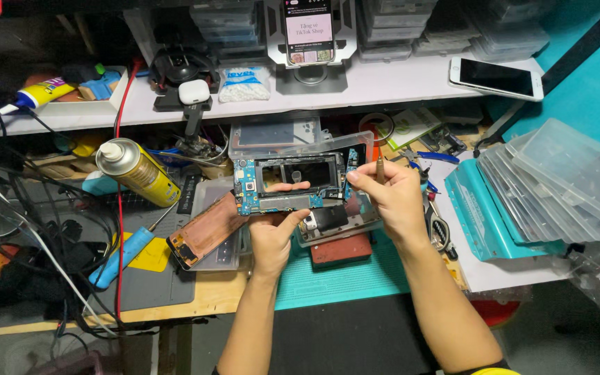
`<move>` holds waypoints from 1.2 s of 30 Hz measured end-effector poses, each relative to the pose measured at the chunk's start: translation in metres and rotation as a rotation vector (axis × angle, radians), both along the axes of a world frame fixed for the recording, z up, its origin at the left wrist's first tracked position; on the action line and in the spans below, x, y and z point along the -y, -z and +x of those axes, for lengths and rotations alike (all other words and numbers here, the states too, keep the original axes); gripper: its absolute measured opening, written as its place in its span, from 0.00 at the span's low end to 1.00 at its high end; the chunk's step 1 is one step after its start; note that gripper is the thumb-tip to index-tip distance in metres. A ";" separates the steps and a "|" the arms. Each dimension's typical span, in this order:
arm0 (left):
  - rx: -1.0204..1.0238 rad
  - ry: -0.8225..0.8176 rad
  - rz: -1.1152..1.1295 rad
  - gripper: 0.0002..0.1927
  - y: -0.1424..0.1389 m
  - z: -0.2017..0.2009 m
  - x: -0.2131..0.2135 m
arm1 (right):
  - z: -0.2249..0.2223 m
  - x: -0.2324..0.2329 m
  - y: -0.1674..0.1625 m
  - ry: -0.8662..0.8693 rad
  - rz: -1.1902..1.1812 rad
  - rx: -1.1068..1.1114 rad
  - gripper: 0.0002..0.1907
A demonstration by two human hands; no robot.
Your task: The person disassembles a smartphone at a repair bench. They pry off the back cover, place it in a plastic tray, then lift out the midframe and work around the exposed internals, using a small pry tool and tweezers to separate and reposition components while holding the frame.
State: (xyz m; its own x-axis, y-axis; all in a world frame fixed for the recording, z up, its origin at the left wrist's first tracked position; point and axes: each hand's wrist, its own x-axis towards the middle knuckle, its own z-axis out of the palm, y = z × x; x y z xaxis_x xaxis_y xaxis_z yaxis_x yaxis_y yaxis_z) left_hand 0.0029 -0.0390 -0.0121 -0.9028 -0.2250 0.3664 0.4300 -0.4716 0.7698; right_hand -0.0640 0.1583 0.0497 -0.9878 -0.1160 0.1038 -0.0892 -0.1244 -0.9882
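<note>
Your two forearms rise from the bottom edge to the middle of the desk [196, 295], a pale wooden top partly covered by a teal rubber mat [342, 278]. Your left hand [276, 232] pinches one phone circuit board [286, 182] along its lower edge: the thumb lies on top, the curled fingers [292, 221] press underneath, closed on it. That board is blue-green, flat and frame-shaped, with a rectangular hole in its middle, and you hold it above the mat near the centre of the desk. Your right hand [390, 198] touches the board's right end with one fingertip while its other fingers are shut around one thin brown tool [380, 169], upright and pointed.

Beneath the board lie one open phone body [335, 221] and one copper-coloured back panel [203, 232], slanted to the left. One yellow metal spray can [139, 171] lies tilted at the left, with one blue-handled screwdriver [130, 251] below it. At the right a stack of clear plastic trays [557, 184] fans out. On the white shelf [383, 87] you have two phones: one upright in a stand [308, 31], one white and flat [496, 78].
</note>
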 end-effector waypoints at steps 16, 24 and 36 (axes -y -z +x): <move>0.023 0.012 -0.008 0.24 -0.001 0.003 -0.001 | 0.008 0.009 -0.012 -0.053 0.118 -0.044 0.06; 0.072 0.029 -0.029 0.22 -0.004 -0.001 -0.007 | -0.003 0.004 0.000 -0.015 0.158 -0.072 0.07; 0.107 0.029 -0.072 0.22 -0.001 -0.017 -0.020 | -0.016 -0.019 0.009 0.030 0.103 0.023 0.06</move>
